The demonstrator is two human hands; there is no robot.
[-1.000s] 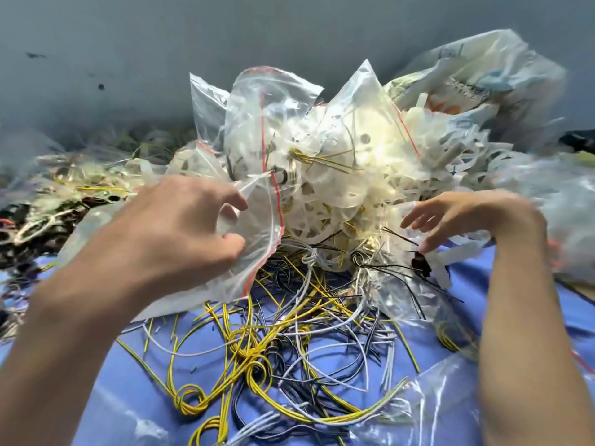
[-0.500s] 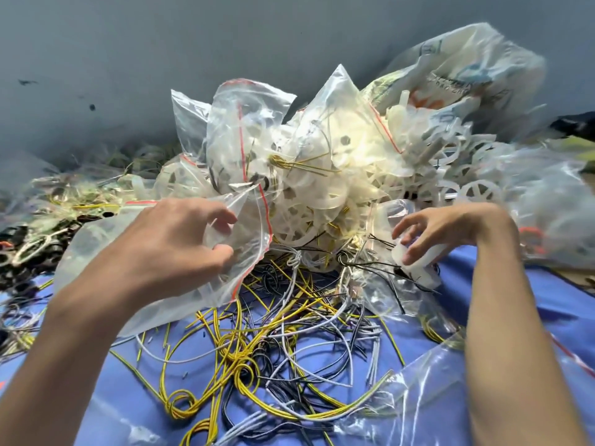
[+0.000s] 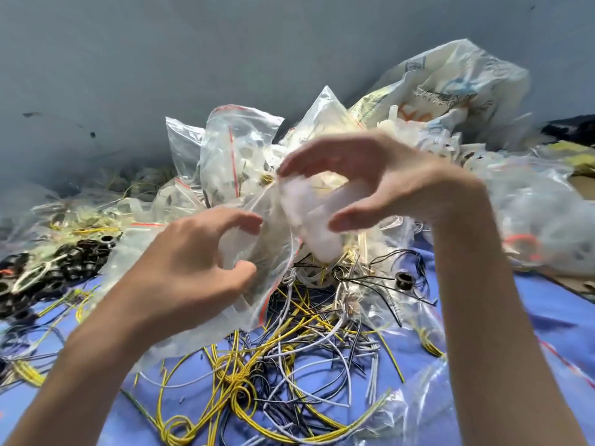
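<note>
My left hand (image 3: 193,268) grips the mouth of a clear zip bag (image 3: 277,262) with a red seal strip, held up over the wire pile. My right hand (image 3: 386,178) is raised at the centre, with fingers and thumb curled round a blurred white plastic part (image 3: 309,214) right at the bag's opening. Motion blur hides the part's exact shape, and I cannot tell whether it is inside the bag.
Loose yellow, white and black wires (image 3: 273,365) are tangled on a blue cloth (image 3: 563,317). Behind stand clear bags of white plastic wheels (image 3: 241,156) and a large printed bag (image 3: 450,85) against a grey wall. Black rings (image 3: 64,268) lie at left, another clear bag (image 3: 418,407) bottom right.
My right hand has lifted from the pile at the right, carrying the white part up and left to the bag's mouth. My left hand kept hold of the bag and shifted slightly right.
</note>
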